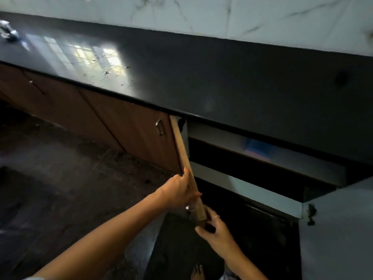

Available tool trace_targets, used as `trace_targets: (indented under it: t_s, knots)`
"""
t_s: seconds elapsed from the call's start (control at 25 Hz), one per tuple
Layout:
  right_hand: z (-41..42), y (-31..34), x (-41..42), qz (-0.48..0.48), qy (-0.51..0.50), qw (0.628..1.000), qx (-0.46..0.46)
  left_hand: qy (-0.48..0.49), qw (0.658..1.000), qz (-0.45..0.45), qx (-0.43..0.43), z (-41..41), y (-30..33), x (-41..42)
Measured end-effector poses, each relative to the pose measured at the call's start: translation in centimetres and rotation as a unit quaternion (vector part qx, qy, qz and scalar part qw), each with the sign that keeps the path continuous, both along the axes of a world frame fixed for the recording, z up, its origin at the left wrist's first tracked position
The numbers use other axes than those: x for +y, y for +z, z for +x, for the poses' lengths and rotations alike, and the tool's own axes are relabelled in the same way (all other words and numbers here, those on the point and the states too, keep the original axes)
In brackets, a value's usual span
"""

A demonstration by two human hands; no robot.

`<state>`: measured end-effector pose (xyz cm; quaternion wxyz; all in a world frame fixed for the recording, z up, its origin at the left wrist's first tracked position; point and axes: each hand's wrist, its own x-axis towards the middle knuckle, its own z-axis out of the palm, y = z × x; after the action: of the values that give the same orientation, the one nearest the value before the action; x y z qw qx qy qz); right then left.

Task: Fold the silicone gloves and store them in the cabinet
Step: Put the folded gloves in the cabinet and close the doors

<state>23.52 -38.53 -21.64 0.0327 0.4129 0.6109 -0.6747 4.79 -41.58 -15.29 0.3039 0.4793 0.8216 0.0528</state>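
The cabinet under the black countertop stands open. Its left door (182, 146) is seen edge-on, a pale wooden strip running down to my hands. My left hand (179, 191) grips that edge about two thirds down. My right hand (217, 232) curls around the door's lower end, just under its metal handle (189, 208). On the upper shelf (232, 136) lies a blurred blue and pink shape (256, 148), possibly the folded silicone gloves. I cannot tell more about it. The lower compartment is dark.
The right cabinet door (335, 229) hangs open at the right, grey inside. The black countertop (201, 77) carries crumbs and a crumpled white thing (8, 30) at far left. Closed brown doors (125, 126) run leftward. A bare foot (197, 272) stands on the dark floor.
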Motion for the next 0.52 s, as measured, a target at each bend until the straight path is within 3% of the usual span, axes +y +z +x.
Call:
trace_targets:
  t_s: [0.12,0.2,0.28,0.44,0.52]
  knots:
    - [2.2,-0.4,4.2,0.057,-0.107,0.992,-0.023,-0.032,0.998,-0.023,0.039,2.4,0.2,4.3]
    - [3.1,-0.9,7.7,0.081,-0.143,0.986,-0.015,-0.084,0.986,-0.024,0.142,3.3,-0.1,7.5]
    - [3.6,-1.2,11.1,0.094,-0.165,0.982,0.011,-0.145,0.956,0.023,0.252,3.6,0.0,10.7]
    - [3.2,-1.6,16.6,0.103,-0.197,0.975,0.019,-0.282,0.845,0.188,0.414,2.7,0.5,15.8]
    - [2.9,-1.9,19.1,0.091,-0.207,0.974,0.018,-0.287,0.855,0.16,0.401,2.2,-0.3,18.3]
